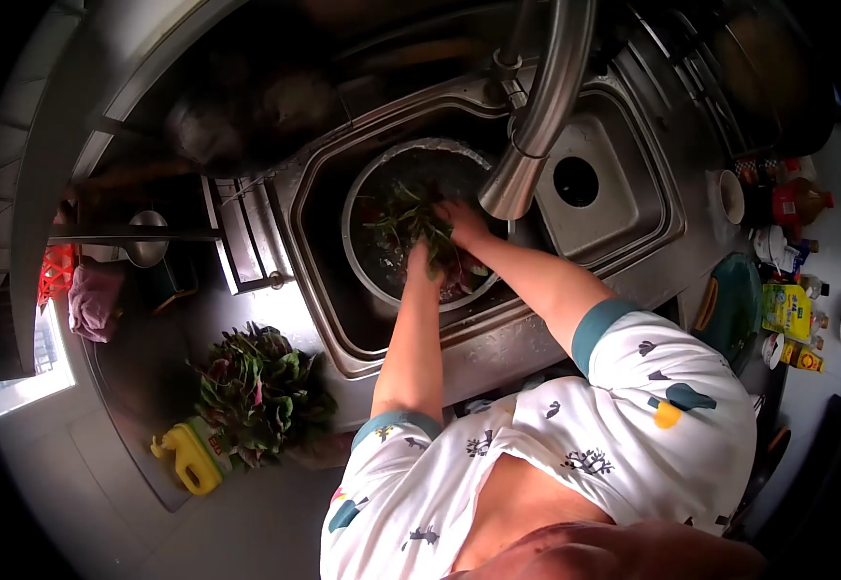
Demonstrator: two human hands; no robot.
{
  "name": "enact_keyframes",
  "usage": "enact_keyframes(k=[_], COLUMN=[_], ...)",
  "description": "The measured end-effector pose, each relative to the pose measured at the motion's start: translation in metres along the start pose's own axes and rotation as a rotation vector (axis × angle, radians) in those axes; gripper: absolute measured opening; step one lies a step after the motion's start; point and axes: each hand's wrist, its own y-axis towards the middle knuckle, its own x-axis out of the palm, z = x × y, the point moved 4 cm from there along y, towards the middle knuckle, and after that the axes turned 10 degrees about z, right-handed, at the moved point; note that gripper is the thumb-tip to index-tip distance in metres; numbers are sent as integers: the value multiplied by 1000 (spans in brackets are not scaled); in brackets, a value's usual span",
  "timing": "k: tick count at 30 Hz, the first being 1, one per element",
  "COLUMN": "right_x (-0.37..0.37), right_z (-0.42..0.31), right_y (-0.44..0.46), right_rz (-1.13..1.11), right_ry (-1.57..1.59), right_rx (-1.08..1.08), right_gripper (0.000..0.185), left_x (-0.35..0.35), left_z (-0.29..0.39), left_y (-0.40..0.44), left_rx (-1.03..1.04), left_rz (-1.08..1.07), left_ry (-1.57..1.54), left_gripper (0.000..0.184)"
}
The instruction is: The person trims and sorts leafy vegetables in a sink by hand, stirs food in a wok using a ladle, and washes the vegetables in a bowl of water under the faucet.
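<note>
The one view comes from the person's head and faces forward and steeply down — the shirt (555, 454) fills the near, lower edge. Its middle falls on the basin (347, 232) in the sink, where the left hand (422, 259) and right hand (463, 222) show whole-armed but small. The faucet (557, 82) cuts in from the top — a wide, round-edged view, bending the counter's sides and darkening at the corners.

The faucet (548, 106) at upper center is brushed metal; the yellow bottle (191, 458), lower left, looks smooth plastic.
</note>
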Motion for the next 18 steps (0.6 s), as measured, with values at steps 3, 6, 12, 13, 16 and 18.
enact_keyframes(k=[3,6,12,13,16,18], right_x=[48,-23,26,22,28,44], right_z=[83,-17,69,79,66,37], right_y=[36,11,21,29,18,17], right_rz=[-212,66,-179,-101,210,-88], right_ry=[1123,73,-199,-24,112,252], right_rx=[377,289,26,73,273,289], right_gripper=[48,51,36,36,49,75], left_x=[-38,-36,-63,-66,-68,-98], left_z=[21,27,25,26,24,-18], left_y=[35,29,68,65,62,140], left_rx=[279,370,217,192,119,93], left_rz=[90,322,299,349,470,182], left_ry=[300,420,1083,907,372,126], left_gripper=[35,53,49,45,38,41])
